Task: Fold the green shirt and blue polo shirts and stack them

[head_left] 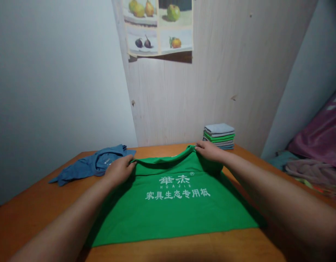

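Note:
A green shirt (170, 214) with white printed characters lies spread over the wooden table, its near edge flat and its far edge lifted. My left hand (122, 169) pinches the upper left corner of the cloth, close to a blue garment. At the upper right corner, my right hand (207, 150) grips the fabric between thumb and fingers. Between the two hands the far edge sags slightly in a loose fold.
A crumpled blue garment (87, 166) lies at the back left of the table (28, 203). Several folded cloths (219, 136) are stacked at the back right. Past the right edge are a purple cloth (317, 127) and a bundled blanket (307, 173). Fruit pictures (159, 29) hang on the wall.

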